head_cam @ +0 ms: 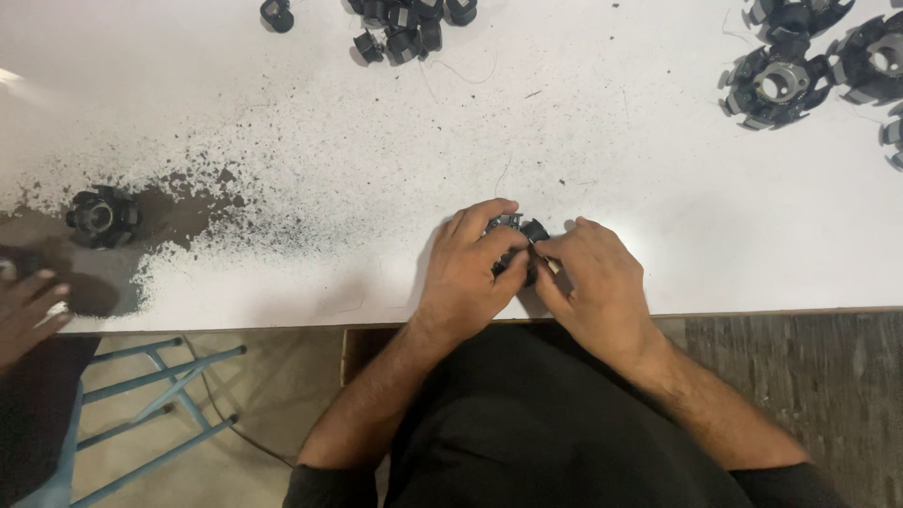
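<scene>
My left hand (470, 268) and my right hand (597, 277) meet near the front edge of the white table (376, 113). Together they grip a small black round part (520, 232) with finned sides, mostly hidden under my fingers. My left fingers curl over its top. My right thumb and forefinger pinch at its right side, where something small and pale shows between them.
Several small black pieces (409, 28) lie at the table's far edge. Larger black finned round parts (781, 80) sit at the far right. One black round part (102, 216) rests in dark dust at the left. Another person's hand (26, 310) is at the left edge, above a blue metal frame (155, 404).
</scene>
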Demonstrator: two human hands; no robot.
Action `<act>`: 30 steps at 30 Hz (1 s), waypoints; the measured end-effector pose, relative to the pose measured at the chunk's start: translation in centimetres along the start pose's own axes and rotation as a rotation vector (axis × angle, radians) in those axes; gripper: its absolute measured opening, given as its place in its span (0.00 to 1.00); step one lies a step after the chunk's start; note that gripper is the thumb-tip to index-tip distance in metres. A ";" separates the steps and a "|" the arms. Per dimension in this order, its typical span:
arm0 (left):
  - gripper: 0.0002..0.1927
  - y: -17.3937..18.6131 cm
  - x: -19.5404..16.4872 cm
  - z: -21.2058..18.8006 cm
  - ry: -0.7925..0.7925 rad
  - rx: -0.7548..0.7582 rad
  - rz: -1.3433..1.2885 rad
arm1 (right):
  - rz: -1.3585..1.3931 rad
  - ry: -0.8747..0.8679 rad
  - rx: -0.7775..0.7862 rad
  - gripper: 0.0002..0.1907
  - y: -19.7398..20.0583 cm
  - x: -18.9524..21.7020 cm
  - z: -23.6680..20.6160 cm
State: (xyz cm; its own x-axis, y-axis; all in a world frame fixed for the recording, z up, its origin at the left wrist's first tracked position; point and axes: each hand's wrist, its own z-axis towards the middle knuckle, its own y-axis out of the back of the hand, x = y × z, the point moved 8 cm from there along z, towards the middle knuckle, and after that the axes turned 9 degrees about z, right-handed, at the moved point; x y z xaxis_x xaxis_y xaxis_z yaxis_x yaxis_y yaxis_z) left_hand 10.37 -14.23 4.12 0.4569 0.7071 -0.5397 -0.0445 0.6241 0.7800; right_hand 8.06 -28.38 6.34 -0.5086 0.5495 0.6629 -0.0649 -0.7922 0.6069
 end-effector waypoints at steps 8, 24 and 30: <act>0.07 -1.2 0.2 -0.4 0.050 -0.100 0.075 | 0.017 -0.031 -0.004 0.11 0.1 -0.4 -0.2; 0.08 -1.6 0.1 -0.6 0.043 -0.111 0.058 | -0.117 0.051 0.045 0.12 -0.3 0.5 -0.3; 0.16 1.0 0.7 -0.5 0.038 -0.128 0.010 | -0.029 0.060 -0.076 0.11 0.8 0.1 -0.7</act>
State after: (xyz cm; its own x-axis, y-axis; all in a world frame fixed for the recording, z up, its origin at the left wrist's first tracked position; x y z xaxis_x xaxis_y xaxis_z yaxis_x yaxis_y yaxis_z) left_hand 10.17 -12.95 4.41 0.4223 0.7238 -0.5457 -0.1631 0.6528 0.7397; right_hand 7.37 -29.15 6.62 -0.5555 0.5577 0.6168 -0.1445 -0.7952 0.5888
